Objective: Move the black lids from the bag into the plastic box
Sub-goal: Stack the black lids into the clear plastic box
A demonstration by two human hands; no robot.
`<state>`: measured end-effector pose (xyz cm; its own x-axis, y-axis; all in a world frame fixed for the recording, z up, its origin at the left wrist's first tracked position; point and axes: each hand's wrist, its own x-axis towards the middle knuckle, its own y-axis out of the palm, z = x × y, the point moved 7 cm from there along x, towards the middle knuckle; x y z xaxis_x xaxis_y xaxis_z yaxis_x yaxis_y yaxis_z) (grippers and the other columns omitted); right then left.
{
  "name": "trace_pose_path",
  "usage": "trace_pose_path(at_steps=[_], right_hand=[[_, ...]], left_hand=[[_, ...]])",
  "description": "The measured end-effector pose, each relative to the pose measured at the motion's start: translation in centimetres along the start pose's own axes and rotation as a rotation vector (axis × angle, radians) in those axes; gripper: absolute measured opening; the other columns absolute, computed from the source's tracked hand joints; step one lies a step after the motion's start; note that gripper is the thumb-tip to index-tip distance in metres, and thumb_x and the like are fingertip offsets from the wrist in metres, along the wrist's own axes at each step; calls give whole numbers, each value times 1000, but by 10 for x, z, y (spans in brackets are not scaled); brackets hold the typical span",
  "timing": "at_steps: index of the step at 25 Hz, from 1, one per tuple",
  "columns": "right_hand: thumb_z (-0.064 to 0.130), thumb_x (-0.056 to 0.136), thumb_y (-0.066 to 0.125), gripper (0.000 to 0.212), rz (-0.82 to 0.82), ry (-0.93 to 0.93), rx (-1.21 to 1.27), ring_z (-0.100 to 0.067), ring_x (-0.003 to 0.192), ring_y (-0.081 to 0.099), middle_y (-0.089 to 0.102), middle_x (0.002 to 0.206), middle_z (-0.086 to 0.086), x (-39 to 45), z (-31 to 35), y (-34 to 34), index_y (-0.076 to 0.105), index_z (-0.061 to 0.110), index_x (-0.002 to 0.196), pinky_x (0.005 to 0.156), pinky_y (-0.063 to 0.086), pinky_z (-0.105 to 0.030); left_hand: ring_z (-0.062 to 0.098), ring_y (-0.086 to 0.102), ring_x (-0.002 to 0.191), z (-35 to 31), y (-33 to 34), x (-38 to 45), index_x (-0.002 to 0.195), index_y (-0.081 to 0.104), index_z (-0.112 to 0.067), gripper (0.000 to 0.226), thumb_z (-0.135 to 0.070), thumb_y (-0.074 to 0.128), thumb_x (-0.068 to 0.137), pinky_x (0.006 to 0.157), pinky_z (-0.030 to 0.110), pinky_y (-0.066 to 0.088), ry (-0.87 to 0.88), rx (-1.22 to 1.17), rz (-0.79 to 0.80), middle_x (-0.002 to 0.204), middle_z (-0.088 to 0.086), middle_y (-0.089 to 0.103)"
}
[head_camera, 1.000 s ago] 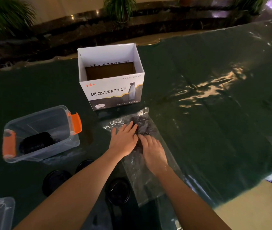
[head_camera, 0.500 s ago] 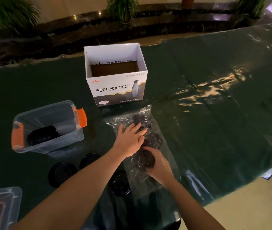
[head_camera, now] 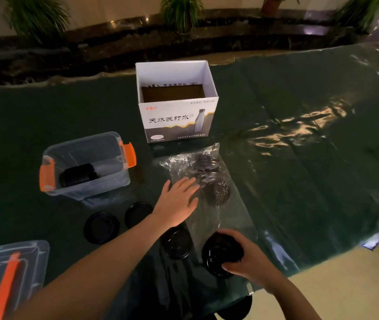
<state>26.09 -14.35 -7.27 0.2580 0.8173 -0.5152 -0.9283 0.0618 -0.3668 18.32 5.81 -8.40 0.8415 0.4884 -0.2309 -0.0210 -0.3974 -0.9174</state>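
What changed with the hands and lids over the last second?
The right hand pulled back out of the bag toward the person, now gripping a stack of black lids. The left hand stayed flat on the bag. The plastic box and cardboard box look unmoved.

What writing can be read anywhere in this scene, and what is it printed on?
"天然苏打水": large dark characters on the front of the white cardboard box, beside a picture of a bottle.
Small red characters at the front's top left: too blurred to read.
Dark characters on the inner back wall, upside down: not readable with certainty.
Fine print along the front's bottom edge and its oval mark: too small.
Nothing else shows writing.
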Motion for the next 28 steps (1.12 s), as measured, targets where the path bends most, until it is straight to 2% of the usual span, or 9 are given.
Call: trace_pose_path(at_steps=[4,7,10,12,16,19,23,26,28], right_hand=[[6,66,77,69,43,-115,136,-4,113,60,65,119,13,1,73,-6,55,37,123,96,48,-23],[3,67,76,67,6,-218,135,-3,112,59,63,116,18,29,130,3,54,35,122,96,49,-24],[3,67,77,70,-69,-286,109,-1,111,58,61,117,16,62,171,23,52,35,125,98,50,-32],[1,68,75,71,-90,-331,118,-2,112,57,60,119,12,80,196,41,51,33,126,100,48,-34],[3,75,75,64,26,-338,191,-1,109,57,59,117,15,108,238,79,51,37,123,91,50,-23],[11,81,74,55,169,-297,241,-1,106,59,60,118,12,131,265,100,52,35,125,81,55,-23],[21,76,74,51,68,-263,120,-12,108,58,58,117,4,185,289,119,54,42,118,93,53,-38],[26,73,73,54,-111,-243,-16,-17,109,58,62,114,5,226,300,127,51,36,121,96,50,-39],[29,74,73,58,-157,-228,-170,-20,108,59,62,115,3,249,300,139,47,32,125,96,49,-37]], left_hand=[[20,44,131,7,-23,-25,125,60,-21,47,-45,28,99,110,41,31,60,-212,-109,135,-1,56],[21,61,101,23,-51,-44,104,68,-15,41,-35,33,103,88,37,47,-116,-751,-107,102,3,68],[18,64,101,54,-63,-68,112,63,-22,35,-42,37,100,73,39,59,-405,-1236,-102,108,0,64],[20,64,104,71,-72,-80,121,56,-24,41,-52,38,97,68,38,59,-429,-1410,-122,115,2,63],[18,59,96,129,-105,-97,102,56,-14,31,-42,45,97,81,24,46,-382,-1131,-483,96,0,62],[11,59,87,172,-122,-102,95,57,-17,46,-61,45,84,81,26,45,-411,-1029,-584,88,-5,62],[2,53,86,219,-141,-96,109,59,-17,34,-40,34,102,82,22,30,-493,-908,-542,94,-8,59],[19,55,104,267,-142,-93,123,55,-19,33,-29,31,103,100,34,28,-592,-433,-432,111,1,65],[23,53,116,292,-121,-87,127,55,-26,34,-24,33,101,109,44,26,-536,-140,-189,126,2,62]])
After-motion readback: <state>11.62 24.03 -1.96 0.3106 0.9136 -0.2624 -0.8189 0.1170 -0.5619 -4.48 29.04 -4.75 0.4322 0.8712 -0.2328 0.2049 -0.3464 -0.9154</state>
